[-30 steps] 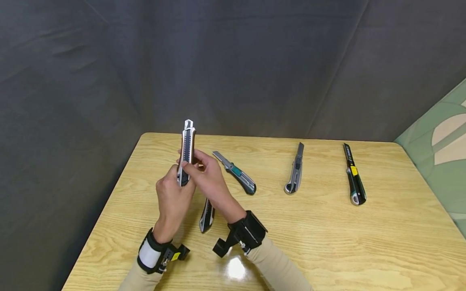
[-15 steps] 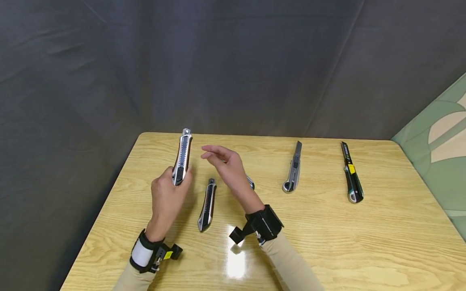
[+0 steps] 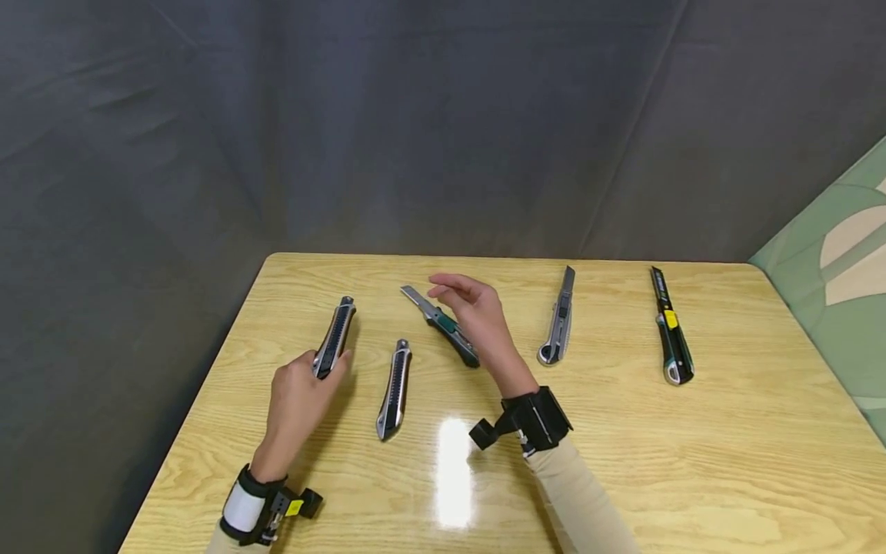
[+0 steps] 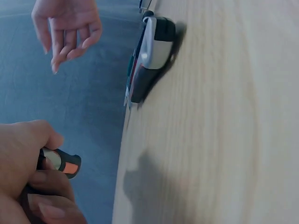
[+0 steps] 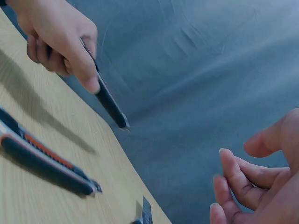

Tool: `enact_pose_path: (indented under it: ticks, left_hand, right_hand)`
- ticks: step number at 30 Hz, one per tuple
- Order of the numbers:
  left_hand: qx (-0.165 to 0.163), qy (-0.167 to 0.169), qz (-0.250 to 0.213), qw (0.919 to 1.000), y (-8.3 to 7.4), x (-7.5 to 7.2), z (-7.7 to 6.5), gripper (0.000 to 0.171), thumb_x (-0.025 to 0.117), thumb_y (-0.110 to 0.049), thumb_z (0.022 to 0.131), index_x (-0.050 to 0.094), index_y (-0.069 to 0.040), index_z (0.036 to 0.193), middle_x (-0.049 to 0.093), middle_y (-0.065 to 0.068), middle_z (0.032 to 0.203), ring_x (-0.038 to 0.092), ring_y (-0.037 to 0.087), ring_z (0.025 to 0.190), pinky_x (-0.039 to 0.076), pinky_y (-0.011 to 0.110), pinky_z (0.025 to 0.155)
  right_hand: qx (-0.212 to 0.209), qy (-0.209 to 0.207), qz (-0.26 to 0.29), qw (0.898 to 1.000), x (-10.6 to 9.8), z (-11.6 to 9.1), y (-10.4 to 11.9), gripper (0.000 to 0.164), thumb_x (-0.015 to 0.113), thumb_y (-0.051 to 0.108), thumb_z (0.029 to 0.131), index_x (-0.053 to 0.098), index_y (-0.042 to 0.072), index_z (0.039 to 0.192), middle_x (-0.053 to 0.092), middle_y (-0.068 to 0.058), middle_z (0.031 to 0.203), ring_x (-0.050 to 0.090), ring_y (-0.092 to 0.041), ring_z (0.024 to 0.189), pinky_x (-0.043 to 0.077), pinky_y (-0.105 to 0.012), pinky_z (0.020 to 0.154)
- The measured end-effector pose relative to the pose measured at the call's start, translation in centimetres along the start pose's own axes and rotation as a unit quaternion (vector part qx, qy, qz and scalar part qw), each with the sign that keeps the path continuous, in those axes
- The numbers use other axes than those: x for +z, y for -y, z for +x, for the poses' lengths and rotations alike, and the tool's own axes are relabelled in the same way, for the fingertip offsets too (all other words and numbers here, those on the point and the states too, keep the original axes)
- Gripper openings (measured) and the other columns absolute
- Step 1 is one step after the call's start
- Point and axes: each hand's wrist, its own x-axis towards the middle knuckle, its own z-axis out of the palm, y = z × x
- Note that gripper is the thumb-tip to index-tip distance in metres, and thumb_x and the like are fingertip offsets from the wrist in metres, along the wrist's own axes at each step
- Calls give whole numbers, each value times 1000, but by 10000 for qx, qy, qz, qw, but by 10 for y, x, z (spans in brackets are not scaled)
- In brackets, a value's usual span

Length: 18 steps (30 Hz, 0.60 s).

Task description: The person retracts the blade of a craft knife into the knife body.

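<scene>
My left hand [image 3: 299, 408] grips a silver-and-black utility knife [image 3: 334, 337] by its rear part, tilted over the left of the table. In the right wrist view this held knife [image 5: 110, 105] stands off the tabletop, and its shadow falls on the wood. A similar silver-and-black utility knife [image 3: 394, 391] lies just right of that hand. Holding nothing, my right hand [image 3: 484, 327] hovers with loosely bent fingers by a grey-and-green utility knife [image 3: 448, 327], hiding part of it. The right wrist view has the bare fingers of this hand [image 5: 261, 186] against the dark cloth.
Farther right on the wooden table [image 3: 609, 462] lie a grey utility knife [image 3: 559, 319] and a black one with a yellow slider [image 3: 671, 331]. A dark cloth [image 3: 443, 131] hangs behind the table's far edge. Green patterned fabric [image 3: 844, 269] borders the right side.
My right hand has let go of the knife that both hands touched and moved right. The left hand has lowered that knife toward the table, moving slightly left and nearer.
</scene>
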Motion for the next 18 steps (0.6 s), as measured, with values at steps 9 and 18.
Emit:
enact_pose_path:
  ticks: [9,18]
  left_hand:
    - [-370,641,329,9967,11,2,-11,49,64,-51,94,51,-11,68,42,-2,53,39,14,42,32,27,41]
    - [-507,795,448,9945,13,5,-20,49,65,-49,93,51,-11,67,41,-3,53,40,14,42,32,27,42]
  right_hand:
    - [217,15,-83,9997,-13,2,-12,24,60,18,100,70,11,121,72,-16,114,62,-32,119,44,-45,109]
    - [184,90,17,9998,-19,5,-18,24,58,16,99,70,11,120,68,-23,115,59,-38,119,40,-53,110]
